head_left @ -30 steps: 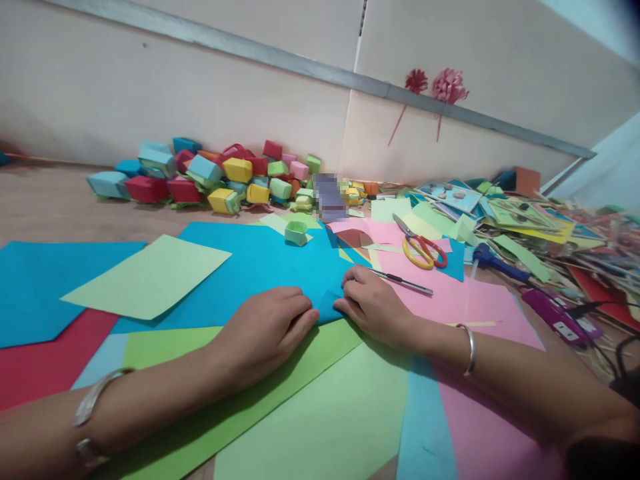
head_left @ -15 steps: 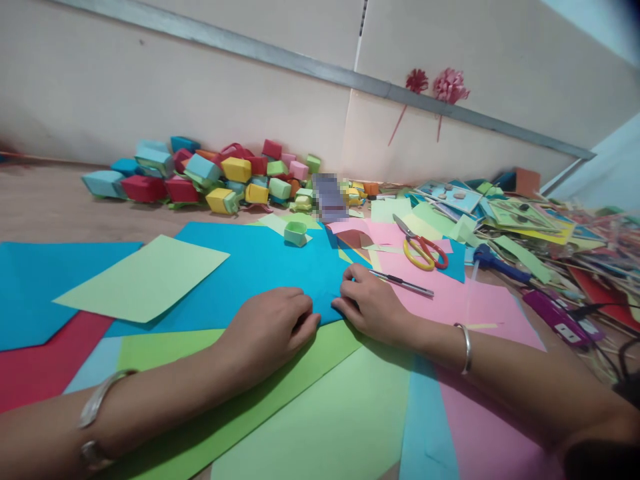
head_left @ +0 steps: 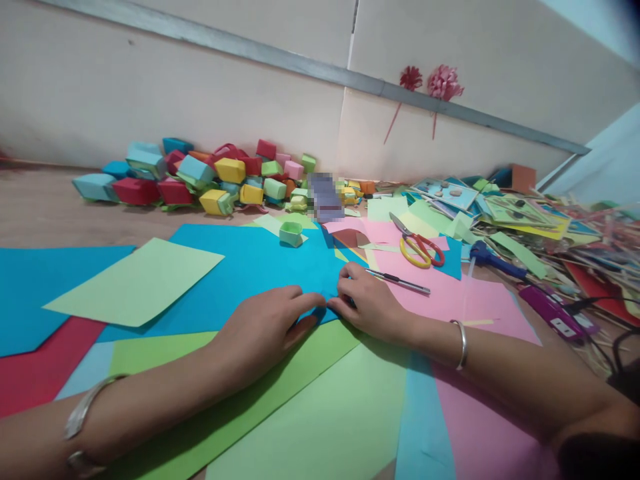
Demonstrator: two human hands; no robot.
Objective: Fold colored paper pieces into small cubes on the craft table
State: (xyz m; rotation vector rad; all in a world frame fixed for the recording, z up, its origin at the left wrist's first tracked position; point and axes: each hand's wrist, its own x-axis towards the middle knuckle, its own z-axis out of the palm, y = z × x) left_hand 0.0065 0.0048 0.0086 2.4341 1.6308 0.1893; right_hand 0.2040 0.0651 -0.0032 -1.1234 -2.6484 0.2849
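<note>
My left hand (head_left: 277, 327) rests at the lower edge of a blue sheet (head_left: 245, 267), its index finger stretched out towards my right fingertips and its thumb a little apart below. Beside it, my right hand (head_left: 367, 300) has curled fingers, thumb and forefinger close together on the same edge of the blue sheet. Whatever may lie between those fingertips is too small to make out. A small green paper box (head_left: 291, 233) stands on the blue sheet. Just right of my right hand lies a pen (head_left: 397, 281) on pink paper (head_left: 480, 300).
Scissors (head_left: 420, 250) with red and yellow handles, a blue glue gun (head_left: 497, 261) and a purple power strip (head_left: 553, 313) lie to the right. Coloured paper boxes (head_left: 175, 190) are heaped at the back. A pale green sheet (head_left: 137, 280) is at left.
My left index finger has stretched out to the right, closer to my right fingertips. My right hand keeps its curled shape. The whole view has shifted slightly.
</note>
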